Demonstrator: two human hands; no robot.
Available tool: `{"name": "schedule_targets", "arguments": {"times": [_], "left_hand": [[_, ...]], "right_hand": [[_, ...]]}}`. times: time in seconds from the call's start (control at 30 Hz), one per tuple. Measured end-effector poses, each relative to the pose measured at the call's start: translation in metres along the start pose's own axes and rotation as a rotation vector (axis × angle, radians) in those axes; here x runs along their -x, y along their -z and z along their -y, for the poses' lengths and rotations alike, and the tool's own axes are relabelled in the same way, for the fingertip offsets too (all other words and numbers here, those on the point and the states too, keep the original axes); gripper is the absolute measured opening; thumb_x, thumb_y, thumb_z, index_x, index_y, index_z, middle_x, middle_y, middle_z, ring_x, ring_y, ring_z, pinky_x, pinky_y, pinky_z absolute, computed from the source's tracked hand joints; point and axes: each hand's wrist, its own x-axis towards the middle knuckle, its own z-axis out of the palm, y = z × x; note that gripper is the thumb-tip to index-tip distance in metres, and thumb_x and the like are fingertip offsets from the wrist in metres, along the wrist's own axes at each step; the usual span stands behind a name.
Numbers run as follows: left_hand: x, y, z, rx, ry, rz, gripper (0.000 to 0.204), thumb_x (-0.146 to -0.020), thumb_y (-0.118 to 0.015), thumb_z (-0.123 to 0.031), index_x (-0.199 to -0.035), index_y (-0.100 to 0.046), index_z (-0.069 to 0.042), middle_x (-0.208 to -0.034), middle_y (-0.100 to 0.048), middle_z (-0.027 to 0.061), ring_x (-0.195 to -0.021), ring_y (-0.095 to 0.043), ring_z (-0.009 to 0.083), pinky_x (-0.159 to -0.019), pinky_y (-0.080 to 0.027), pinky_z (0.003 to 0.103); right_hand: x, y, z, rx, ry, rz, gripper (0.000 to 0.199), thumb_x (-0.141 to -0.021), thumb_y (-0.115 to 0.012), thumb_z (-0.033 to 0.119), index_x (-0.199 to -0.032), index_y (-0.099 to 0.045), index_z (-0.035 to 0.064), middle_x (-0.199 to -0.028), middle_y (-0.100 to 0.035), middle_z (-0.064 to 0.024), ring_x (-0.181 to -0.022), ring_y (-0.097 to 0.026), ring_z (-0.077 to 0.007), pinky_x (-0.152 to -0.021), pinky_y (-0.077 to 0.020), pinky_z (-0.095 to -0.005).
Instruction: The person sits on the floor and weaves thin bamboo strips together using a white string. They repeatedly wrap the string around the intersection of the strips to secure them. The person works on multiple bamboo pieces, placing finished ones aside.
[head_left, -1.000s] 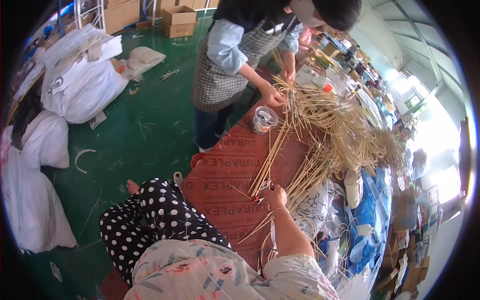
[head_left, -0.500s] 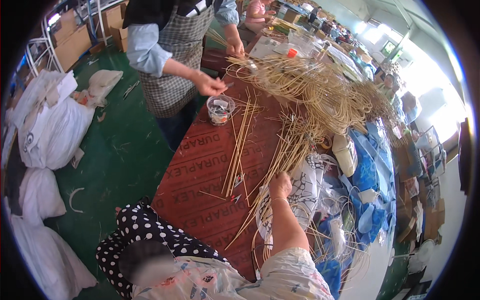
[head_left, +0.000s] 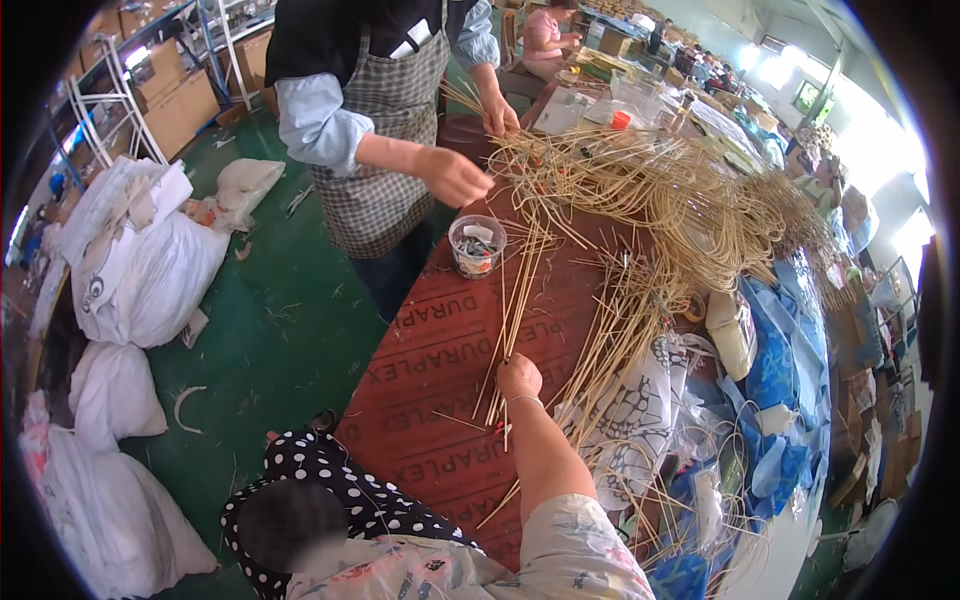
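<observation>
My right hand (head_left: 520, 378) reaches over the table and rests on a small row of thin straw-coloured sticks (head_left: 517, 290). Its fingers are closed, and what they pinch is hidden under the hand. A small red-tipped piece (head_left: 499, 427) shows beside the near ends of these sticks. To the right of the hand lies a larger loose bundle of similar sticks (head_left: 612, 335). My left hand is not in view. Across the table corner a person in a checked apron (head_left: 385, 150) holds one hand (head_left: 458, 178) above a clear plastic tub (head_left: 477, 246) of small dark pieces.
A big heap of looped straw-coloured strands (head_left: 650, 190) covers the table's far right. Patterned white cloth (head_left: 640, 415) and blue plastic sheeting (head_left: 790, 350) lie at the right edge. White sacks (head_left: 150, 285) stand on the green floor at left. Another person in pink (head_left: 545, 40) sits farther back.
My right hand has moved left from the larger bundle onto the small row of sticks. The person in the apron has lifted a hand slightly. The whole view has shifted a little.
</observation>
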Motion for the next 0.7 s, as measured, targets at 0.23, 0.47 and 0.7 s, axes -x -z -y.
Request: {"name": "schedule_targets", "arguments": {"times": [0.23,0.47,0.7], "left_hand": [[-0.017,-0.019,0.021,0.024,-0.407,-0.179,0.03,-0.086,-0.05,-0.029,-0.096,-0.062,-0.004,-0.081,-0.061,0.0143,-0.076,-0.059,0.0273,-0.072,-0.044,0.04],[-0.076,-0.079,0.019,0.578,-0.34,-0.333,0.017,-0.069,-0.057,-0.012,-0.074,-0.054,0.003,-0.065,-0.053,0.0156,-0.061,-0.052,0.0264,-0.06,-0.04,0.038],[-0.041,-0.032,-0.036,0.748,-0.449,-0.389,0.01,-0.069,-0.055,-0.006,-0.072,-0.05,0.001,-0.058,-0.046,0.0109,-0.054,-0.046,0.0229,-0.053,-0.037,0.035]], "right_hand": [[0.002,0.009,-0.01,-0.223,-0.173,-0.273,0.035,-0.077,-0.048,0.033,-0.086,-0.062,0.0019,-0.089,-0.062,-0.0209,-0.085,-0.059,-0.0353,-0.077,-0.0451,-0.0411],[0.019,0.007,-0.018,-1.144,-0.107,-0.418,0.01,-0.075,-0.053,0.01,-0.073,-0.054,-0.0003,-0.063,-0.057,-0.0085,-0.057,-0.056,-0.0188,-0.056,-0.0452,-0.0298],[0.075,0.093,-0.009,-1.408,0.075,-0.691,0.004,-0.08,-0.049,0.004,-0.078,-0.046,0.0027,-0.059,-0.05,-0.0032,-0.048,-0.046,-0.0097,-0.041,-0.037,-0.0228]]}}
